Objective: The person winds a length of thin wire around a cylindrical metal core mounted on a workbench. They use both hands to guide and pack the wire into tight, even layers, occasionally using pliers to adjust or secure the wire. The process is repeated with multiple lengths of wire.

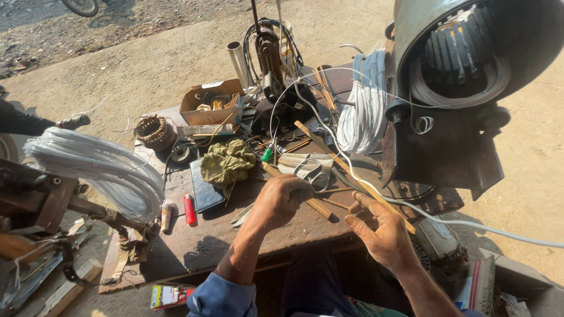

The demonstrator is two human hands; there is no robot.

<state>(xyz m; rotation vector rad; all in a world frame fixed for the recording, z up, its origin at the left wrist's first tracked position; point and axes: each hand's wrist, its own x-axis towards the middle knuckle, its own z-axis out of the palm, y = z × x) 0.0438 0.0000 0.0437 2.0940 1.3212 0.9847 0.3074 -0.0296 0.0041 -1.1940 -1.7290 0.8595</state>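
Note:
My left hand (283, 198) is over the wooden workbench (194, 246), fingers curled around a wooden stick (320, 207) and touching a pair of scissors (312, 172). My right hand (382, 232) is just to the right, palm up, fingers spread, with a long thin wooden slat (329, 152) and a white wire (470, 224) running across the fingertips. The white wire leads up to a big motor stator (464, 53) at the upper right, which holds white winding coils.
A bundle of white wire (361, 114) hangs beside the stator, another white wire coil (100, 164) sits on a winder at left. An olive rag (228, 161), dark notebook (205, 188), red lighter (189, 208), cardboard box (210, 101) and small copper-wound stator (154, 132) lie on the bench.

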